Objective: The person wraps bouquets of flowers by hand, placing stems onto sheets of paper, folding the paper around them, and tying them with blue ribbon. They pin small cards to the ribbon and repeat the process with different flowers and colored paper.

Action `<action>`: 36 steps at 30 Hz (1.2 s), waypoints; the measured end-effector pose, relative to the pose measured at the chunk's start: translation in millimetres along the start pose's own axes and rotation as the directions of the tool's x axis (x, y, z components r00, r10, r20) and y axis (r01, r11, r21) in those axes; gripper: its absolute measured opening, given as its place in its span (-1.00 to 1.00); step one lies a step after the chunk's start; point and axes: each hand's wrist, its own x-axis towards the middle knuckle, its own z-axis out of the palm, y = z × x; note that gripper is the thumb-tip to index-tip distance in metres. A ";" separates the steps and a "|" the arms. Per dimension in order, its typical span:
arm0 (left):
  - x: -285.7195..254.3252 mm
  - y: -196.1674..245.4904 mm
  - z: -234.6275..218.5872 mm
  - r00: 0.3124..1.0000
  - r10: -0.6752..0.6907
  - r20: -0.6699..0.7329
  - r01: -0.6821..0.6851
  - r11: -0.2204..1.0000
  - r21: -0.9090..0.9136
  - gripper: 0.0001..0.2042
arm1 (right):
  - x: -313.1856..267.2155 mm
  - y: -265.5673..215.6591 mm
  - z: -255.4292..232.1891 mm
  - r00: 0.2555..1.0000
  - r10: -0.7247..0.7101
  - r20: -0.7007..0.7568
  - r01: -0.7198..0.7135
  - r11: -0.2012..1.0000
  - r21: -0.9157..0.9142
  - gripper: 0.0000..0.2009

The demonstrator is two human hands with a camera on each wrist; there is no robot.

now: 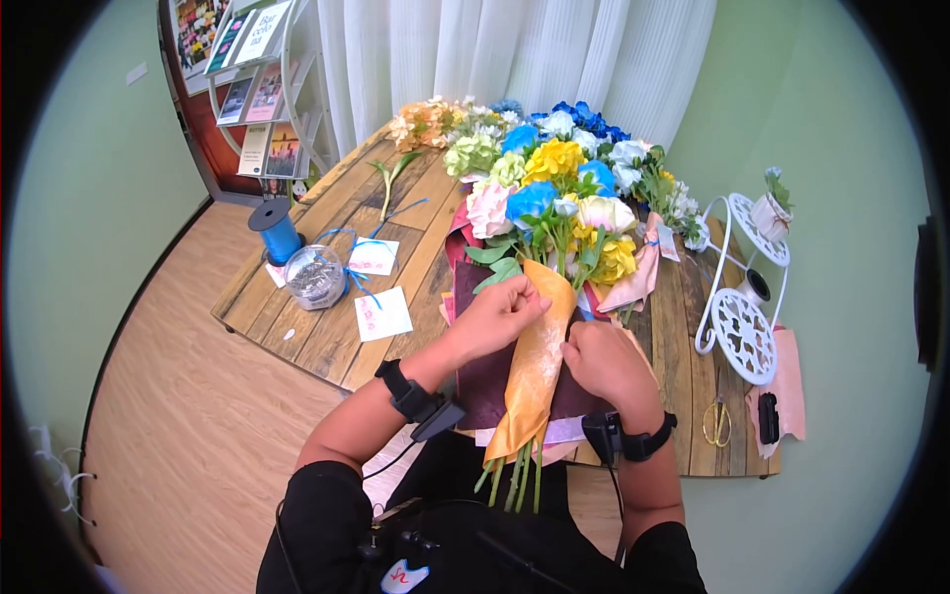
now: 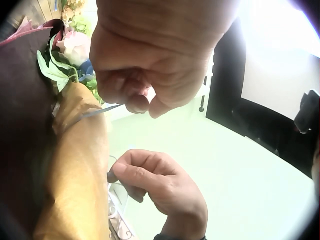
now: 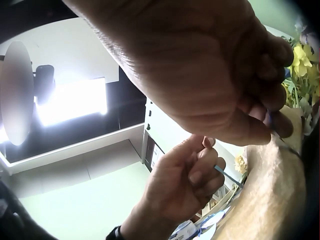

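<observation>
A bouquet of blue, yellow, pink and white flowers lies on the wooden table, rolled in orange paper over maroon paper. Green stems stick out past the near table edge. My left hand rests on the upper left of the wrap and pinches a thin blue ribbon. My right hand sits at the wrap's right side and pinches the same ribbon. In the left wrist view the left hand is above the right hand. The ribbon runs across the orange paper.
A blue ribbon spool, a clear jar and white cards lie to the left. More loose flowers fill the back. Pink paper, a white metal stand and gold scissors are at the right.
</observation>
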 end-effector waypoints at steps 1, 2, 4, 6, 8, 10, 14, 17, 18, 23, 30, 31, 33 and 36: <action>2.3 0.1 -0.5 1.000 -0.002 0.001 0.002 1.000 -0.002 -0.79 | 1.3 -0.7 -3.1 1.000 0.017 -0.016 -0.017 0.999 0.046 -0.79; 4.4 -0.1 -0.9 1.000 0.006 0.000 -0.006 0.996 -0.085 -0.79 | 3.5 -0.2 -2.3 1.000 0.019 -0.012 -0.019 0.999 0.046 -0.79; 7.2 -1.3 0.3 1.000 0.012 -0.002 -0.012 0.985 -0.172 -0.79 | 8.7 1.5 3.3 0.978 -0.068 -0.196 0.122 0.953 0.276 -0.84; 10.0 -3.2 3.6 0.999 0.045 -0.007 -0.045 0.978 -0.206 -0.82 | 13.8 -0.8 9.5 0.979 -0.111 -0.173 0.169 0.911 0.375 -0.83; 11.5 -5.6 10.3 0.998 0.069 -0.006 -0.068 0.961 -0.269 -0.83 | 19.2 -0.5 17.8 0.975 -0.156 -0.159 0.214 0.856 0.471 -0.82; 12.0 -5.3 12.5 0.996 0.092 -0.005 -0.089 0.939 -0.331 -0.84 | 24.4 2.9 28.4 0.934 -0.244 -0.262 0.339 0.839 0.426 -0.82; 14.2 -7.7 14.1 0.990 0.139 0.011 -0.130 0.954 -0.268 -0.86 | 28.0 6.7 39.4 0.942 -0.174 -0.286 0.296 0.831 0.471 -0.85; 12.4 -2.3 14.0 0.987 0.162 0.009 -0.157 0.964 -0.216 -0.88 | 30.6 9.7 44.8 0.949 -0.133 -0.287 0.265 0.832 0.488 -0.88; 11.1 0.9 13.8 0.989 0.144 0.016 -0.136 0.964 -0.227 -0.89 | 32.3 11.3 47.6 0.944 -0.119 -0.308 0.275 0.799 0.535 -0.89; 1.5 -7.9 6.2 0.985 0.118 -0.128 -0.137 0.978 -0.157 -0.89 | 36.4 24.0 59.4 0.954 -0.036 -0.298 0.234 0.714 0.660 -0.91; -5.5 -26.0 2.4 0.998 -0.047 0.032 0.050 0.994 -0.100 -0.83 | 37.3 27.5 64.3 0.928 0.025 -0.371 0.272 0.635 0.723 -0.90; -5.5 -25.0 2.7 0.997 -0.076 0.032 0.078 0.993 -0.087 -0.86 | 36.6 26.3 63.4 0.925 0.037 -0.377 0.270 0.634 0.724 -0.90; -6.1 -23.8 3.9 0.996 -0.090 0.021 0.091 0.995 -0.036 -0.88 | 34.5 24.5 60.6 0.922 0.037 -0.385 0.273 0.642 0.716 -0.91; -5.5 -28.1 7.4 0.998 -0.070 -0.010 0.070 0.997 0.025 -0.90 | 33.6 27.7 59.5 0.925 0.028 -0.378 0.268 0.656 0.706 -0.90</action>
